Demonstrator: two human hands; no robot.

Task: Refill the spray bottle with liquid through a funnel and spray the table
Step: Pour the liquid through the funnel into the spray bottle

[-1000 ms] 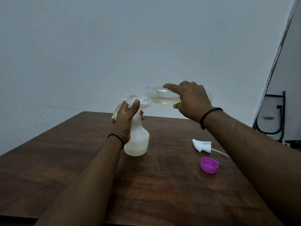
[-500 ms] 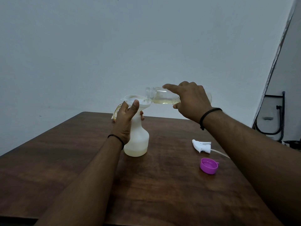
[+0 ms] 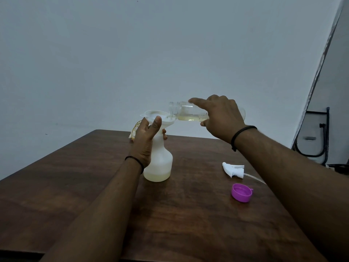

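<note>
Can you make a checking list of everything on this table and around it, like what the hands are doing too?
Surface: dark wooden table, no spill seen.
Job's things: white spray bottle upright, a little yellowish liquid inside; white funnel in its neck; clear bottle tipped over the funnel; spray head with tube lying apart.
Clutter: purple cap; yellow wire thing behind, partly hidden.
Hands: left hand grips the spray bottle's neck; right hand holds the clear bottle.
Cables: black cable by the wall.
Surroundings: plain wall.

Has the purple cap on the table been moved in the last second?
No. The purple cap lies in the same spot beside the spray head.
</note>
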